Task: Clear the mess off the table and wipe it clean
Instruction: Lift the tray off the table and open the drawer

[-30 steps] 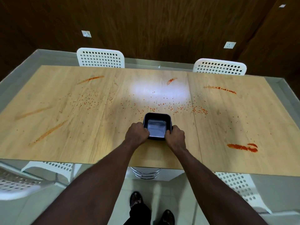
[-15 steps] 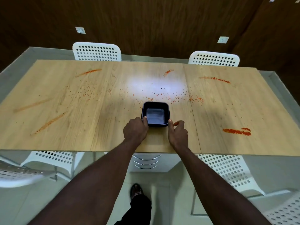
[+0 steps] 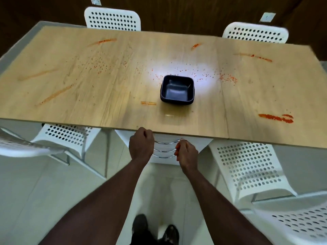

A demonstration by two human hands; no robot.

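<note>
A dark square bowl [image 3: 177, 90] stands alone near the middle of the wooden table [image 3: 88, 96], a little back from the front edge. Orange-red smears [image 3: 276, 117] and several scattered crumbs [image 3: 227, 79] mark the tabletop. A short orange streak [image 3: 148, 103] lies just left of the bowl. My left hand [image 3: 141, 145] and my right hand [image 3: 186, 152] hang below the table's front edge, fingers loosely curled, holding nothing. Orange stain shows on my right fingers.
White perforated chairs stand at the far side [image 3: 112, 19] [image 3: 254, 33] and at the near side [image 3: 67, 137] [image 3: 247, 167]. A white cabinet with chrome handles [image 3: 164, 149] sits under the table. My feet [image 3: 154, 230] are on the pale floor.
Both hands let go of the bowl and drew back off the table to below its front edge. The bowl stays where it was set. The camera tilted down.
</note>
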